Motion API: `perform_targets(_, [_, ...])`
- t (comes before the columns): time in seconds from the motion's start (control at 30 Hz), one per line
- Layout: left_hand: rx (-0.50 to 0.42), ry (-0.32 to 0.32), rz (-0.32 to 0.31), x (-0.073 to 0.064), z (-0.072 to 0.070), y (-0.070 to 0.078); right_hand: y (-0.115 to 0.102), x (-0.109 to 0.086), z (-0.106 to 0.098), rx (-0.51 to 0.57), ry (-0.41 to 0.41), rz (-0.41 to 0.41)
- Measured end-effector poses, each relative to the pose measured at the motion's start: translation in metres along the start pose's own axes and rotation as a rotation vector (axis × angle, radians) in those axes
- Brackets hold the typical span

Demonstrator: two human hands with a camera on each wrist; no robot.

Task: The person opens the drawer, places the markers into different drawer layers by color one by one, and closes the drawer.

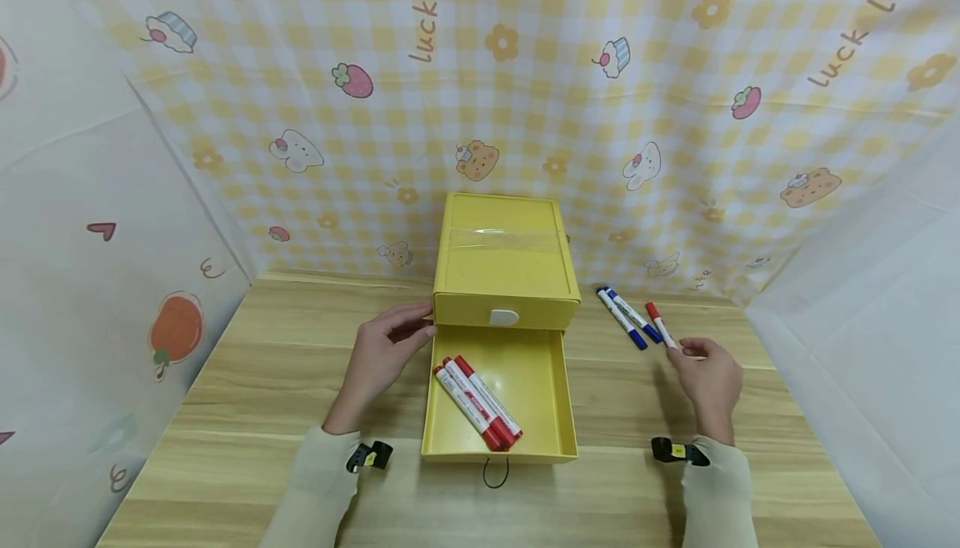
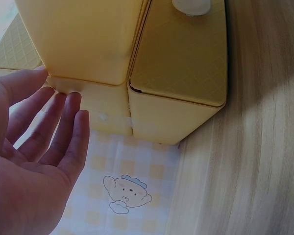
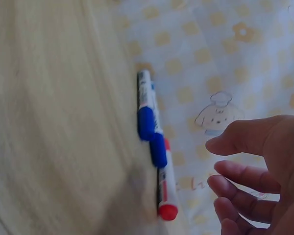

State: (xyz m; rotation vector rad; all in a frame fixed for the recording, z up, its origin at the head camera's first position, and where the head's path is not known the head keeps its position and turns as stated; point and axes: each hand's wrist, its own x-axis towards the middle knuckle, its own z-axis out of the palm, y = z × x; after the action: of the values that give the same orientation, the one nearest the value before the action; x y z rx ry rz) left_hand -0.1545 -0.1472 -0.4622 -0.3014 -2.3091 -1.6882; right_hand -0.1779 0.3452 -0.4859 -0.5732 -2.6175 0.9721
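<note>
A yellow two-drawer box (image 1: 504, 268) stands against the back cloth, its lower drawer (image 1: 543, 389) pulled out and its upper one closed. Three red-capped markers (image 1: 480, 402) lie slantwise in the lower drawer. My left hand (image 1: 384, 354) is at the box's left side, fingers loosely bent, fingertips at the drawer's rear edge in the left wrist view. On the table to the right, a red marker (image 1: 662, 324) lies beside two blue markers (image 3: 146, 110). My right hand (image 3: 269, 171) hovers close to the red marker, thumb and fingers apart with nothing between them.
A white knob (image 1: 504, 317) sticks out from the upper drawer's front. A dark loop (image 1: 496, 475) hangs at the lower drawer's front. Patterned cloth (image 1: 502, 114) rises behind the wooden table (image 1: 255, 414), with white sheets at both sides.
</note>
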Motion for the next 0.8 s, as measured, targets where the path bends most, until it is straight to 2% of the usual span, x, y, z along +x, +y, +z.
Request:
perform_targets(0.2, [0.014, -0.006, -0.017, 0.000, -0.001, 0.000, 0.012, 0.003, 0.002, -0.029, -0.030, 0.036])
perform_targets(0.43, [0.029, -0.007, -0.014, 0.000, -0.001, 0.000, 0.027, 0.006, 0.008, -0.060, -0.046, 0.017])
perform_targets(0.8, [-0.012, 0.000, -0.013, -0.001, 0.000, 0.001, 0.035, 0.010, 0.015, -0.079, -0.069, 0.048])
